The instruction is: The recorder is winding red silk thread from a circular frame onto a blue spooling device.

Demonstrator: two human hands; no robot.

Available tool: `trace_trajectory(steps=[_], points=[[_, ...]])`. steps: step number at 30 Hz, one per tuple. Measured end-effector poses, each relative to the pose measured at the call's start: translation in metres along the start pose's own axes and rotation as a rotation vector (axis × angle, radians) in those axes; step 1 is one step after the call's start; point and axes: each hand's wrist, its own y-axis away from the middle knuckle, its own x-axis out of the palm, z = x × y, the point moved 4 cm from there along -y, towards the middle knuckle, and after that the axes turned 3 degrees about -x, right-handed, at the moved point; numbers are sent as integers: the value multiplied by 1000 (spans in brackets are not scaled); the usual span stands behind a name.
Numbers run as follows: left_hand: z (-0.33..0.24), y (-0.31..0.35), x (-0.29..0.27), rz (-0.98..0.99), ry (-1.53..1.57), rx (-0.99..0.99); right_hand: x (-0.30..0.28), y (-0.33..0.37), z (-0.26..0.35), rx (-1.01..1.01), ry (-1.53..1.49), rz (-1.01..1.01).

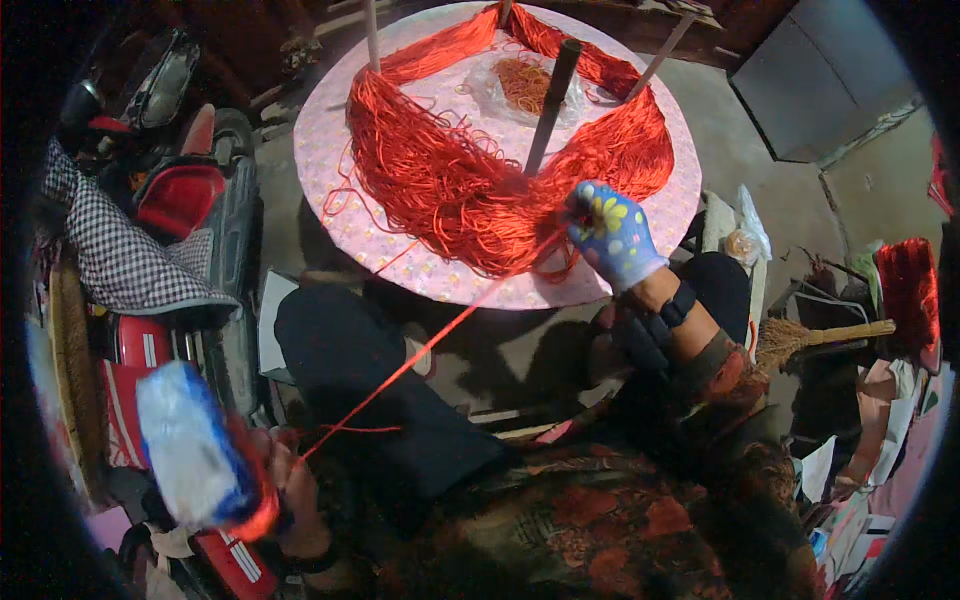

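Observation:
A large skein of red cord (430,185) is looped around upright posts on a round pink patterned tabletop (335,190). My right hand (613,232), in a blue flowered glove, is closed on the cord at the skein's near edge, beside the dark front post (553,105). A taut red strand (420,345) slants from there down to my left hand (295,500). That hand is bare, low at the left, its fingers curled at the strand. A blurred blue-and-white bundle (190,445) is against it, with red cord at its lower end; its kind is unclear.
A clear plastic bag (525,85) with thin brownish strands lies inside the ring of cord. On the left stand a red seat (180,200) and a checked cloth (125,255). A straw broom (820,335) and another red bundle (908,295) are at the right. My knees flank the table's near edge.

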Motion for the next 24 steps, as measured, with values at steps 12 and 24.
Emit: trace_trajectory(steps=[12,24], points=[[21,-45,7,138,133,-316,-76,-4,59,101,-186,-166],[-2,10,50,67,173,-120,-66,2,149,-373,-48,16]])
